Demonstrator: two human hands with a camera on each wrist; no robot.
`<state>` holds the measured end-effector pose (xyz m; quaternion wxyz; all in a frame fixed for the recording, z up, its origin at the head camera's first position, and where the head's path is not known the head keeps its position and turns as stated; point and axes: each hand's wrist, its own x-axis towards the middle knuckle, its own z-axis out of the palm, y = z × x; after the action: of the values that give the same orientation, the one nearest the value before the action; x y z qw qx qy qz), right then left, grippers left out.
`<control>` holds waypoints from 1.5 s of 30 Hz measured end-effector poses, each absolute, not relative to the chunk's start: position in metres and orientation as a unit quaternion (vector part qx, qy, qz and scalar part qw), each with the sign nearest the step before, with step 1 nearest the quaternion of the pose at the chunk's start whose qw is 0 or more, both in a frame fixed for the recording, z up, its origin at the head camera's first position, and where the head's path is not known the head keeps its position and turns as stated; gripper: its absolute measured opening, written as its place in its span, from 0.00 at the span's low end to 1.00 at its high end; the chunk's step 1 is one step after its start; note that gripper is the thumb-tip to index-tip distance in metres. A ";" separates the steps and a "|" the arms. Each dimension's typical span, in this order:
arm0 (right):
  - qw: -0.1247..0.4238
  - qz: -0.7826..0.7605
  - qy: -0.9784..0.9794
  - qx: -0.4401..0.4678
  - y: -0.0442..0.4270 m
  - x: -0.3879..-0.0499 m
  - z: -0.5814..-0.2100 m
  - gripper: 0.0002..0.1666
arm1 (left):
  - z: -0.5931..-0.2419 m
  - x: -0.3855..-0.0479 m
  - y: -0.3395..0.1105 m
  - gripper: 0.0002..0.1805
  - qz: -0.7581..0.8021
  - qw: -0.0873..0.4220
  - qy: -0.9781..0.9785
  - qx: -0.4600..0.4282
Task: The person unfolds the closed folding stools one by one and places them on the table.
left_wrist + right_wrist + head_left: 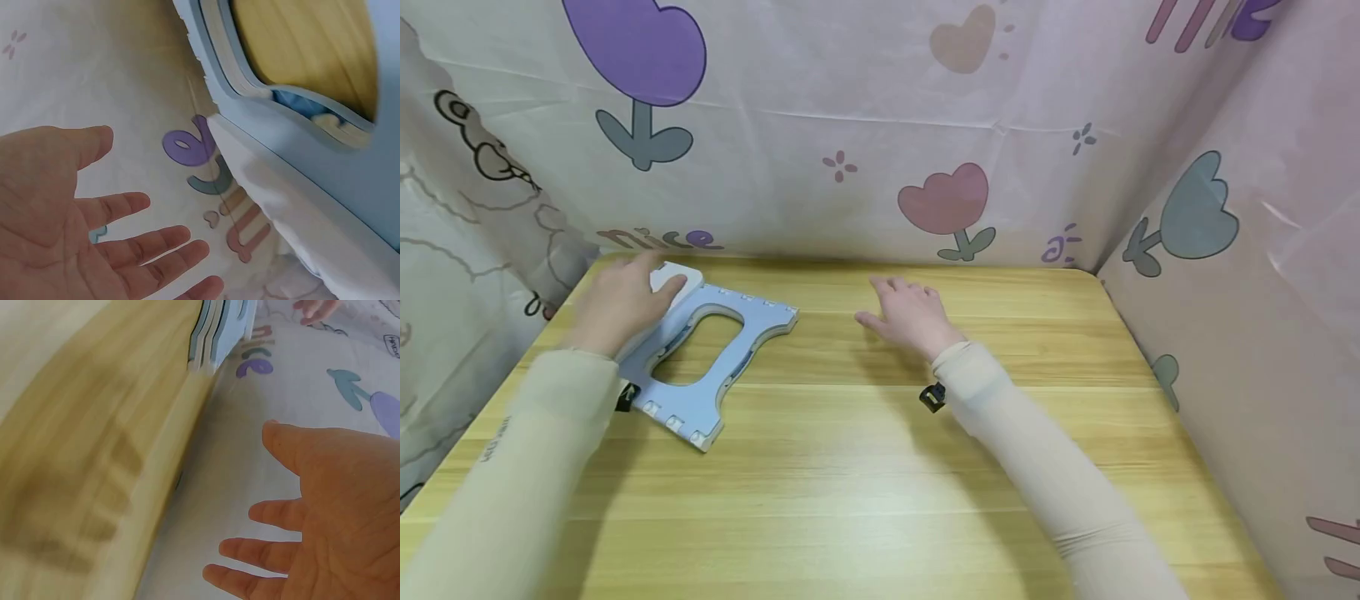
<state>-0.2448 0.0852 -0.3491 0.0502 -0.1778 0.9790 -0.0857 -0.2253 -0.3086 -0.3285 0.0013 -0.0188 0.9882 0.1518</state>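
Observation:
A light blue and white folding stool (733, 354), folded flat, lies on the left part of the table. It has a large oval opening, and a white panel (269, 187) runs along one side. Over the stool's far left part is my left hand (621, 308), blurred in the head view. Its fingers are spread in the left wrist view, with a gap between them and the stool. My right hand (916, 317) hovers above the table to the right of the stool. Its fingers (262, 556) are extended and hold nothing.
The wooden table (850, 467) has rounded far corners. A printed curtain (775, 167) with flowers hangs along its far edge, and more cloth hangs at the left and right sides. A small black device (933, 397) sits under the right wrist.

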 end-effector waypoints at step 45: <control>0.055 0.012 0.939 -0.339 -0.074 -0.170 -0.390 0.38 | -0.378 -0.189 -0.426 0.53 0.144 0.094 0.982 -0.073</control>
<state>-0.1700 -0.0739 -0.3902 0.0548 -0.3385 0.9393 0.0116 -0.1895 -0.4265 -0.3782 0.0936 -0.0734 0.9823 0.1443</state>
